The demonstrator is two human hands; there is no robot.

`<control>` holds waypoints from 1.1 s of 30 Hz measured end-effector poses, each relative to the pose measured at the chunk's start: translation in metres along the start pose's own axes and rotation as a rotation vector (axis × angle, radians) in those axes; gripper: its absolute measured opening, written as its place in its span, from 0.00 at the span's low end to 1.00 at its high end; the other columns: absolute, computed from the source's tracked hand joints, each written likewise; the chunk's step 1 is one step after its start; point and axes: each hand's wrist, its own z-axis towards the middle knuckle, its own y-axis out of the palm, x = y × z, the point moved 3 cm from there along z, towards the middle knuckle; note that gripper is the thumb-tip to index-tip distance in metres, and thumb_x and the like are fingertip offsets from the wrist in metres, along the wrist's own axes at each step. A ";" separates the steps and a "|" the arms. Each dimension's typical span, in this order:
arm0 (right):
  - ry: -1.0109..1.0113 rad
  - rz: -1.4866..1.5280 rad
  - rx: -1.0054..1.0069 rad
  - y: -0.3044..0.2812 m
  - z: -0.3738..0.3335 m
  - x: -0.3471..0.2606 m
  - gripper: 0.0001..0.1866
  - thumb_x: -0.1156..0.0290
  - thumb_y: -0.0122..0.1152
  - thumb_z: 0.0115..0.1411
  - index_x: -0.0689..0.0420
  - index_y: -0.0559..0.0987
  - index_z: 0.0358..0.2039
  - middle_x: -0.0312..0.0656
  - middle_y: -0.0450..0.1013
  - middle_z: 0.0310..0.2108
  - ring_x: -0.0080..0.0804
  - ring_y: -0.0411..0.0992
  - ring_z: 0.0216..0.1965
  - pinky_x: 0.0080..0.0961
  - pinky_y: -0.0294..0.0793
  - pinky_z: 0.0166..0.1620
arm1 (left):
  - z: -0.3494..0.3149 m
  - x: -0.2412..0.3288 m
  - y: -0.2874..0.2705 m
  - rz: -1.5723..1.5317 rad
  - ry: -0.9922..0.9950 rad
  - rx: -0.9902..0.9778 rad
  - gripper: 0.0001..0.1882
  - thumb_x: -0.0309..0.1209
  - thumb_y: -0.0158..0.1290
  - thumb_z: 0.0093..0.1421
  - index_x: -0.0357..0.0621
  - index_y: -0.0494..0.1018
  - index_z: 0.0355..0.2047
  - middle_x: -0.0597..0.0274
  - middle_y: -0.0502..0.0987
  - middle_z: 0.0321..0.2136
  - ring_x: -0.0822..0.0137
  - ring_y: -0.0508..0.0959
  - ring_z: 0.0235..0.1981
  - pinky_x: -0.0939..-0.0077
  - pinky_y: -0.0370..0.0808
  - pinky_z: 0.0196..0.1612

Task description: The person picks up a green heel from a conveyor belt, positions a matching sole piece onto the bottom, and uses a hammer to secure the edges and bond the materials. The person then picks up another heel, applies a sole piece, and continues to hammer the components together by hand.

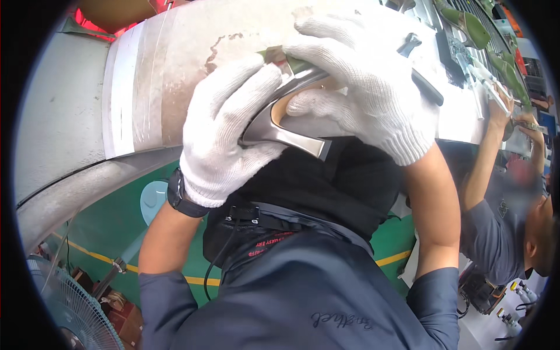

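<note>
My left grip (224, 125) and right grip (373, 87) pinched the shoe (271, 129) at the frame's upper centre; already in hand, it wasn't yet set down, how near finished I couldn't tell.

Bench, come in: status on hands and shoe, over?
Left hand and right hand: on shoe. Silver heel pointing right. Gloves hide part of the shoe.

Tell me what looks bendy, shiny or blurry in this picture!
In the head view, the painted yellow floor line bows from the fisheye lens, and the picture's corners go black; in the head view, light gleams on the glossy silver high-heeled shoe; in the head view too, the grey-shirted co-worker at the right looks softer than the shoe.
</note>
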 end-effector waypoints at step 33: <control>0.123 0.139 -0.229 -0.011 0.039 -0.002 0.35 0.57 0.87 0.38 0.58 0.89 0.48 0.42 0.83 0.41 0.43 0.79 0.45 0.37 0.78 0.50 | 0.002 -0.005 0.008 0.106 0.064 -0.097 0.42 0.37 0.77 0.57 0.36 0.72 0.67 0.38 0.78 0.63 0.37 0.80 0.64 0.40 0.74 0.68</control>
